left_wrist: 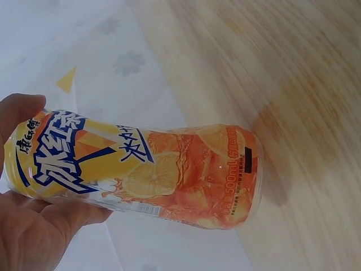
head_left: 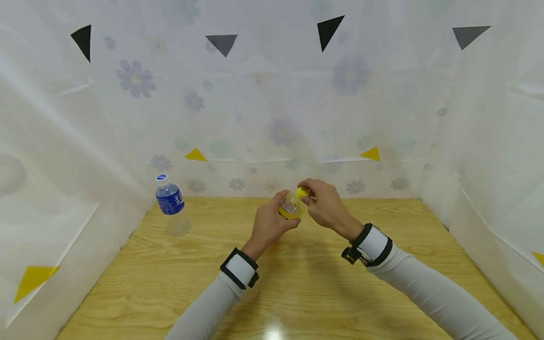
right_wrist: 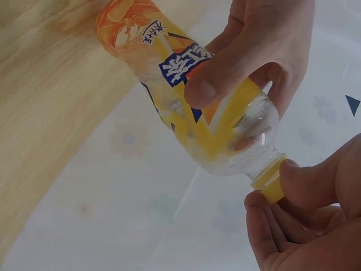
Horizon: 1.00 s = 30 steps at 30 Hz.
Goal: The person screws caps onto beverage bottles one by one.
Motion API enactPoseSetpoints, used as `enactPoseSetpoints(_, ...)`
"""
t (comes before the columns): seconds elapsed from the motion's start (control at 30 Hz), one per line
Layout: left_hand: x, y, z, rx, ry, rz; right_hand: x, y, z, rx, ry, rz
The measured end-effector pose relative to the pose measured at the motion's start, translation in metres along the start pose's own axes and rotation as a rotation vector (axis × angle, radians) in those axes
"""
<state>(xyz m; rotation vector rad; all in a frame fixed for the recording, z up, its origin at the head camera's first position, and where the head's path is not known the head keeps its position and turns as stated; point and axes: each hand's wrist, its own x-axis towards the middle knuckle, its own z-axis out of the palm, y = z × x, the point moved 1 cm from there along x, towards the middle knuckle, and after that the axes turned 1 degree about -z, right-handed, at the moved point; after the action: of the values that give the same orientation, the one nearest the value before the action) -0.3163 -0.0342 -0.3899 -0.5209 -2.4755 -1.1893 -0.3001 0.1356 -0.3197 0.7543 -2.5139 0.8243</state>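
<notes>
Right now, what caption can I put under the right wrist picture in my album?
The left hand grips the drink bottle while the right hand pinches its yellow cap.

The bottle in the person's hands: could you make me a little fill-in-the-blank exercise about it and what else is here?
1. The person's right hand pinches a small round plastic cap, which is coloured ____.
2. The person's ____ hand holds the body of the clear plastic bottle with the orange-and-yellow label.
3. The other clear plastic bottle, standing upright on the light-brown wooden table, bears a ____ label.

Missing words: yellow; left; blue.
</notes>
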Motion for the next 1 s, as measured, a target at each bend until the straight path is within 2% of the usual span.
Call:
enactPoseSetpoints(0.43,-0.001,0.001,0.001,0.021,0.021,0.040,0.001,0.004,0.003,-0.046,0.049,-0.029)
enactPoseSetpoints(0.6,-0.001,0.001,0.001,0.026,0.024,0.039,0.002,0.006,0.007,-0.048,0.070,-0.021)
enactPoseSetpoints(1.0,0.000,-0.002,0.003,-0.004,0.023,0.020,0.006,0.012,0.016,-0.037,0.170,-0.076)
